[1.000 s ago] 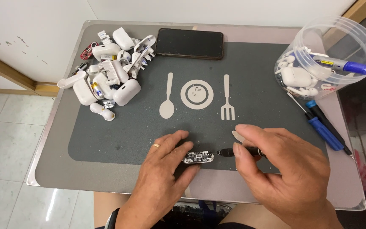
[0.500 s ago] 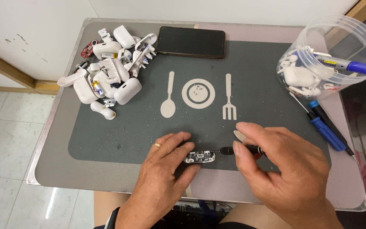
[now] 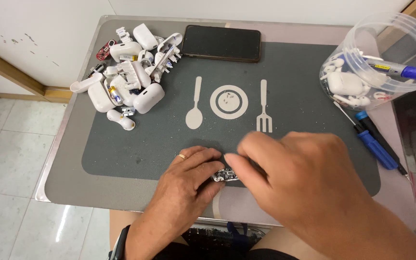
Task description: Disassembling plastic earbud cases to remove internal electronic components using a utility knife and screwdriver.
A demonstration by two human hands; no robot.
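A small circuit board (image 3: 225, 175), silvery with dark parts, lies at the near edge of the grey placemat (image 3: 136, 144), between the two hands. The left hand (image 3: 191, 175) grips it from the left, fingers curled down over its end and pressing it to the mat; a ring sits on one finger. The right hand (image 3: 304, 178) comes in from the right and covers the board's other end, its fingertips meeting the left hand's just above the board. Whether the right hand is pinching a tool or the board itself is hidden under its own fingers, so I cannot tell its grip.

The placemat carries a printed pale spoon, plate and fork (image 3: 264, 106) in its middle, just beyond the hands. It lies on a glossy surface (image 3: 58, 192) with a metal rim. At the far left corner of the mat sits a heap of white earbud cases and loose parts (image 3: 128, 82), some opened. A black phone (image 3: 221, 43) lies face up at the far edge, well apart from the hands. To the right stands a clear plastic tub (image 3: 381, 58) holding white earbud pieces and a blue-capped marker (image 3: 400, 71). Just beside the tub, two blue-handled screwdrivers (image 3: 374, 144) lie on the mat's right edge
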